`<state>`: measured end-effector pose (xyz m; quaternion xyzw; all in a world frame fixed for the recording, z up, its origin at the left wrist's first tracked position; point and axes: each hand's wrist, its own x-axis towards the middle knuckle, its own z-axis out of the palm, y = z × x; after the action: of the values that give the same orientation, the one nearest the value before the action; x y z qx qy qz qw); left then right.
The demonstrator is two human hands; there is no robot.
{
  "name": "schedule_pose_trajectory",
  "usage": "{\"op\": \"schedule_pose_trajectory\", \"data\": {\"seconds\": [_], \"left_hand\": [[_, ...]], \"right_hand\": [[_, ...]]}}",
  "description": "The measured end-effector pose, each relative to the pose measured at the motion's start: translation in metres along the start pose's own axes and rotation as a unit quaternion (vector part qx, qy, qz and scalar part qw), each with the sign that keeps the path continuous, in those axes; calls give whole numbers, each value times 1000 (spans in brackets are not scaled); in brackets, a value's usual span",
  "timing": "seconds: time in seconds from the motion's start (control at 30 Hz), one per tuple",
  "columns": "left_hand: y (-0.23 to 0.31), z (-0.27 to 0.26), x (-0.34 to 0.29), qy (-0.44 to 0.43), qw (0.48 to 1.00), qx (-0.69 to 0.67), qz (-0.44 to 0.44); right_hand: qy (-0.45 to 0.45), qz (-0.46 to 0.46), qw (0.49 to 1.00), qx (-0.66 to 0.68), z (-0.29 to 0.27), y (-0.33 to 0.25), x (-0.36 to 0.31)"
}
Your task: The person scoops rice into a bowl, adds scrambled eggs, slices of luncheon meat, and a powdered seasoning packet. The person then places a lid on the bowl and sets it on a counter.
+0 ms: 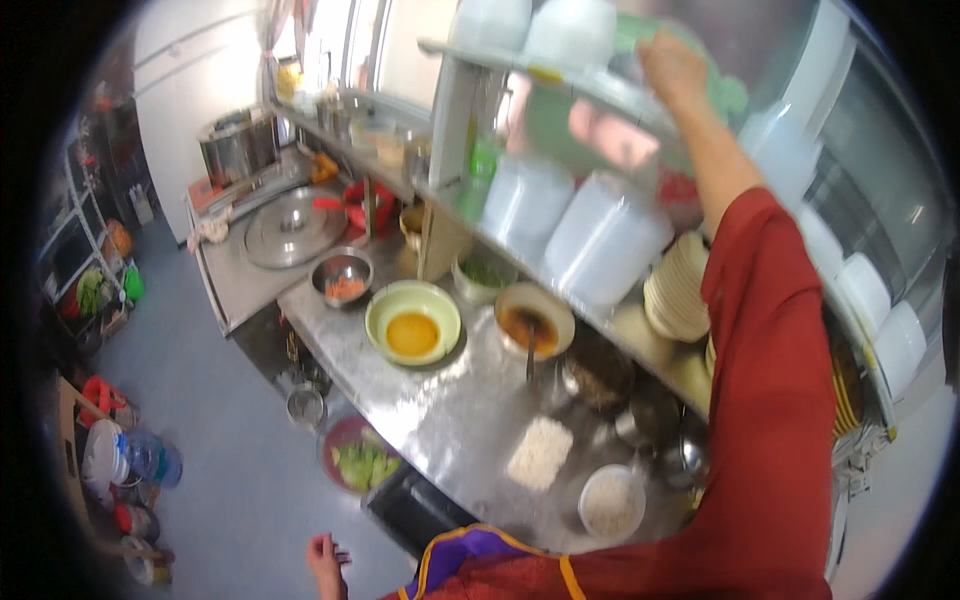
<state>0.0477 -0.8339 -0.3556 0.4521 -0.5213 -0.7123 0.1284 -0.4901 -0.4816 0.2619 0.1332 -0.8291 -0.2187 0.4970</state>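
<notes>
Shelf [600, 88] (white, upper): blurred pale-green item [726, 85], right of glossy white rounded bowls [570, 32].
Right hand [675, 68]: raised at item; grip blurred, cannot tell.
Left hand [326, 560]: low, released, fingers loosely bent.
Steel surface [430, 410]: round pale-green bowl [381, 315], orange liquid [412, 335].

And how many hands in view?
2: right hand raised at the upper shelf, beside white containers; left hand low, near the picture's lower edge. No others visible.

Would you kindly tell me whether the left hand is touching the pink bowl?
Apart. The head view shows it: the left hand is below the pink bowl in the picture, with grey floor visible between them.
</notes>
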Motion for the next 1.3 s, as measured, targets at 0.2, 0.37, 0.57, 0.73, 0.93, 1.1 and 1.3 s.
{"op": "schedule_pose_trajectory", "data": {"seconds": [0.2,0.37,0.57,0.73,0.93,1.1,1.3], "left_hand": [[114,90,-60,-191,967,15,170],[156,193,-110,-364,908,-206,-29],[108,232,-108,-445,892,39,-68],[72,269,-122,-523,849,71,-21],[34,301,-95,-346,933,79,-49],[-12,309,-103,-304,940,39,-149],[-26,323,-105,-289,950,-8,-117]], "right_hand": [[276,-89,944,160,-67,-61,-104],[83,-304,807,499,-132,-197,-363],[-267,45,751,603,-104,-168,-482],[-438,231,480,724,-50,-129,-525],[-505,382,386,671,38,-126,-536],[-599,287,437,607,80,-124,-554],[-561,308,394,660,82,-117,-597]]}}
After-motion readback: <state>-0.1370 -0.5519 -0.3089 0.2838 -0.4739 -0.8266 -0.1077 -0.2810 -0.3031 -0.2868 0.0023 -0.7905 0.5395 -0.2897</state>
